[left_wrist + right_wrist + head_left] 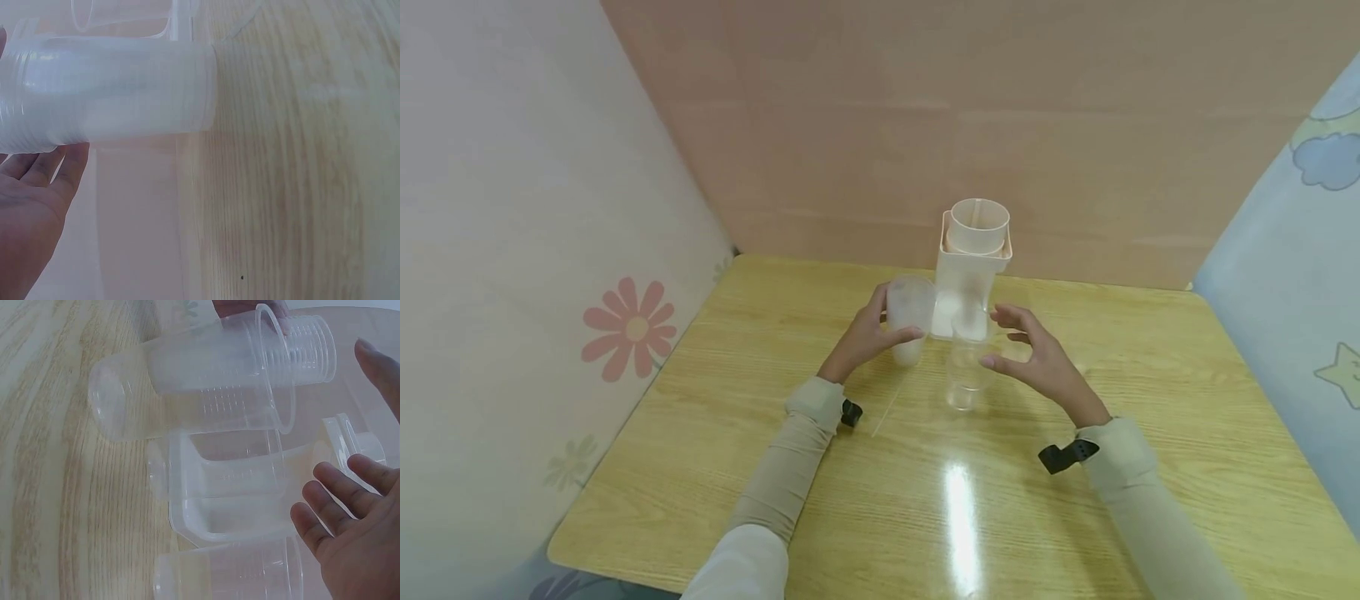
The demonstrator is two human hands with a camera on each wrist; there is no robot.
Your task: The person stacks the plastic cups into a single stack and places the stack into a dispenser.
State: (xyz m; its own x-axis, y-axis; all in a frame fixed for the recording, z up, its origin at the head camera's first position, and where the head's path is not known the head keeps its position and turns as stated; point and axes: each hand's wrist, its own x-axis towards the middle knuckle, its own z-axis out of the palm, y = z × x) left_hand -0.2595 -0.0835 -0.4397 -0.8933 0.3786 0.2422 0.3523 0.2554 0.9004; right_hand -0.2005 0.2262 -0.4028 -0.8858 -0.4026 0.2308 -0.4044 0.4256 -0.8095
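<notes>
My left hand [868, 331] grips a stack of nested clear plastic cups [911, 312], upright a little above or on the table; I cannot tell which. The left wrist view shows the fingers around the rim end of the stack [119, 90]. My right hand [1039, 357] is held with fingers and thumb spread apart, just right of a clear plastic cup [962, 395] on the table. In the right wrist view nothing lies between its fingers, and the nearest clear cup [125, 400] stands apart from them. Another clear cup [231, 572] shows at the lower edge.
A white holder [964, 283] with a round cylinder [977, 233] on top stands behind the cups, near the back wall. A thin pale stick [887, 408] lies on the wooden table [715, 433]. Printed walls border the left and right sides.
</notes>
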